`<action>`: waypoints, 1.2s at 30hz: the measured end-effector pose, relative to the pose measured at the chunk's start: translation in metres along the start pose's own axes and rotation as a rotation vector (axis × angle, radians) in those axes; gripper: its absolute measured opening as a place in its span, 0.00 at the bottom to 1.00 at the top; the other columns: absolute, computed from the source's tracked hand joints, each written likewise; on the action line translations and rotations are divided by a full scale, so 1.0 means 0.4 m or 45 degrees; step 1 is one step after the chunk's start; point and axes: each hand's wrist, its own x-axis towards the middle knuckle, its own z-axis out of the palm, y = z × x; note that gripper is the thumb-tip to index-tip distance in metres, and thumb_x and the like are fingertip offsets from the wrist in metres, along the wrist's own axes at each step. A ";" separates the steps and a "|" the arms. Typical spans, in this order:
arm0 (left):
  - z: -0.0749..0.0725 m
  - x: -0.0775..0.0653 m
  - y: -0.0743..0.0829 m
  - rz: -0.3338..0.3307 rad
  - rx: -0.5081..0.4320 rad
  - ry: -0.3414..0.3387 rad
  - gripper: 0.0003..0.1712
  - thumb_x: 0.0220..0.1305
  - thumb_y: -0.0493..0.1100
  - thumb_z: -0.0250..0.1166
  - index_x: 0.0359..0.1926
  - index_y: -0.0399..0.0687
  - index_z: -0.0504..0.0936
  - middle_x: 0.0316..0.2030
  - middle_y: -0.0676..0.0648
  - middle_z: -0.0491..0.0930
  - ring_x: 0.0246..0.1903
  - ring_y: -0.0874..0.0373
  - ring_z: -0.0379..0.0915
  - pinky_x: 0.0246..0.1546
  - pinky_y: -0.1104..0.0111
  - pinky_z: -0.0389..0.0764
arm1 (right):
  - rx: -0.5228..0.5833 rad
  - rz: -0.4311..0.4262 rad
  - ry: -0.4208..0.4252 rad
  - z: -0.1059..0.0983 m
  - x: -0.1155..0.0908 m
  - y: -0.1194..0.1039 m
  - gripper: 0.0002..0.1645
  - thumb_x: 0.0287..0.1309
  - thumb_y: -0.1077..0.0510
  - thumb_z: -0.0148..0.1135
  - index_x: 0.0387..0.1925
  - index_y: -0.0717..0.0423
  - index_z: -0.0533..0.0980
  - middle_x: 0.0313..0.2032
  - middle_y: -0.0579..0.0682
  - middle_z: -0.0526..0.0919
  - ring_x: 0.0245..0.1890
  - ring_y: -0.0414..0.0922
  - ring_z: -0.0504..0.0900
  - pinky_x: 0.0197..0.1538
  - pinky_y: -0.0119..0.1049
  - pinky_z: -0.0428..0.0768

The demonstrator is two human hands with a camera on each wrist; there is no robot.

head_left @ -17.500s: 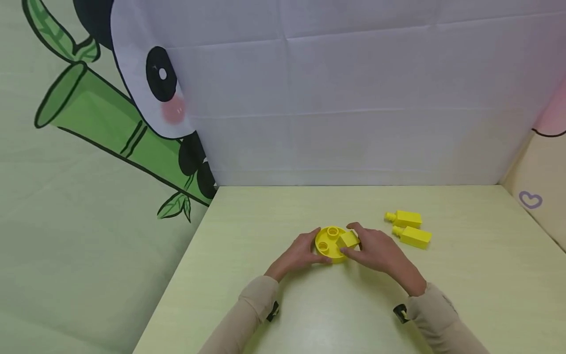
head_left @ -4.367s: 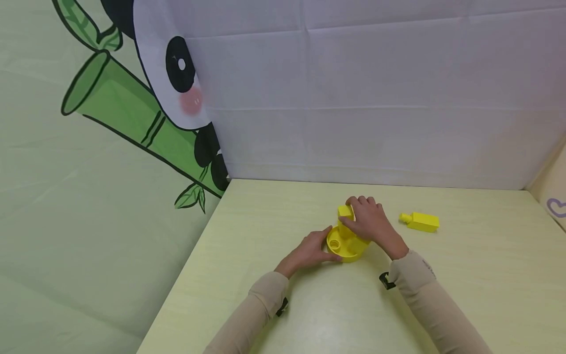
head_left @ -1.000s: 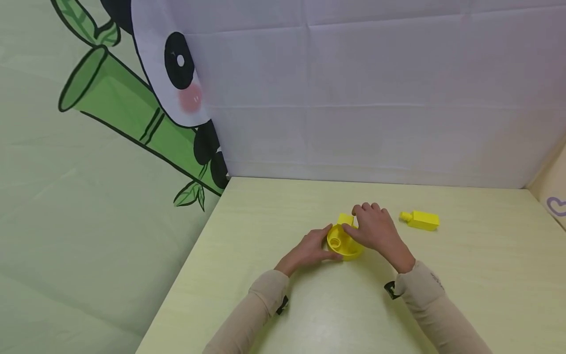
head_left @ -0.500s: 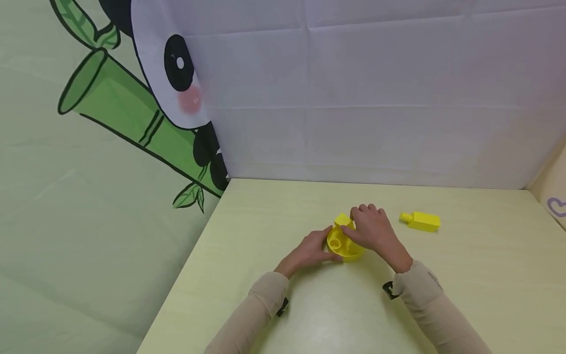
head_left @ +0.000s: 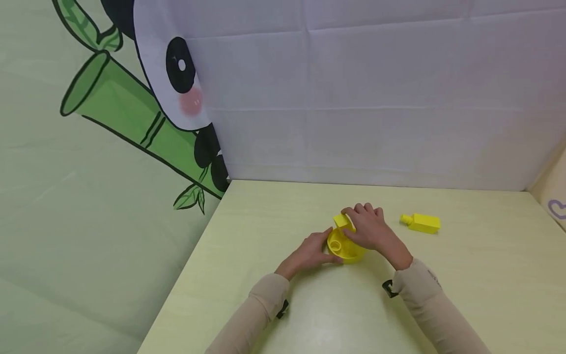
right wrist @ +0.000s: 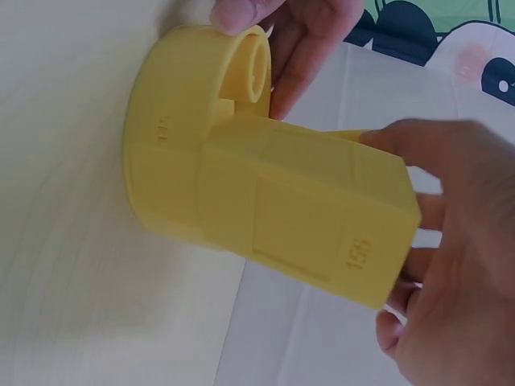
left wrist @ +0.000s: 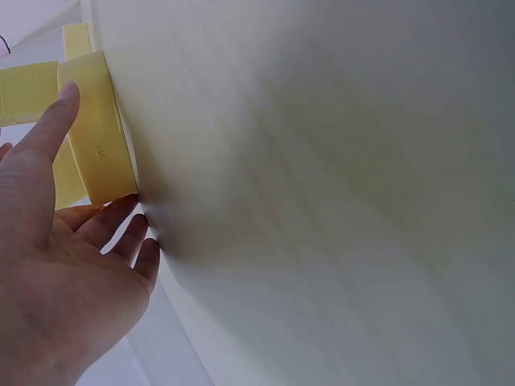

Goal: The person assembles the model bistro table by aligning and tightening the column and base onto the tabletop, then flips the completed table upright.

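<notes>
One round yellow base (right wrist: 165, 189), standing on the table (head_left: 309, 314): the left hand (head_left: 308, 253) is gripping it, thumb and fingers curving round opposite sides, apparently for steadiness. One yellow block (head_left: 342, 221): the right hand (head_left: 370, 228) is pinching it between fingers and thumb above the base, seemingly controlling its angle. One fitted block (right wrist: 314, 213) is rising beside it. One spare block (head_left: 424, 223) is lying apart, out of the way.

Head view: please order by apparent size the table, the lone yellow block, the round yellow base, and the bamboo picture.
Largest to smallest:
1. Table
2. Bamboo picture
3. Round yellow base, though partly hidden
4. Lone yellow block
</notes>
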 end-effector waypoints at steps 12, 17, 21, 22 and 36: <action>-0.002 0.000 0.001 0.009 0.026 0.004 0.57 0.63 0.60 0.74 0.81 0.40 0.56 0.73 0.42 0.67 0.71 0.47 0.63 0.73 0.57 0.63 | 0.009 0.046 0.034 0.013 0.014 0.005 0.32 0.67 0.46 0.69 0.61 0.65 0.76 0.50 0.64 0.80 0.48 0.63 0.73 0.49 0.59 0.72; -0.001 0.000 0.001 0.007 0.026 0.006 0.57 0.63 0.60 0.74 0.81 0.40 0.56 0.73 0.42 0.67 0.71 0.47 0.63 0.73 0.57 0.63 | -0.003 0.081 0.046 0.014 0.017 0.005 0.28 0.66 0.44 0.70 0.50 0.65 0.78 0.41 0.60 0.79 0.40 0.60 0.75 0.44 0.56 0.75; -0.002 -0.001 0.001 0.019 0.028 0.009 0.57 0.63 0.60 0.75 0.80 0.40 0.56 0.73 0.42 0.67 0.71 0.48 0.64 0.72 0.57 0.64 | -0.005 0.137 0.046 0.016 0.022 0.003 0.31 0.66 0.41 0.68 0.50 0.65 0.78 0.38 0.58 0.79 0.39 0.60 0.75 0.45 0.56 0.74; -0.002 -0.001 0.001 0.023 0.029 0.009 0.57 0.63 0.60 0.75 0.80 0.40 0.56 0.73 0.42 0.67 0.71 0.48 0.64 0.72 0.57 0.64 | -0.001 0.144 0.043 0.016 0.023 0.002 0.31 0.66 0.41 0.67 0.52 0.65 0.78 0.40 0.59 0.79 0.40 0.60 0.75 0.45 0.57 0.74; -0.001 0.000 0.002 0.030 0.019 0.003 0.56 0.64 0.60 0.74 0.81 0.41 0.56 0.73 0.43 0.68 0.71 0.48 0.64 0.72 0.56 0.63 | 0.004 0.223 0.063 0.020 0.026 0.000 0.33 0.66 0.39 0.65 0.48 0.67 0.78 0.38 0.60 0.79 0.43 0.64 0.76 0.48 0.60 0.73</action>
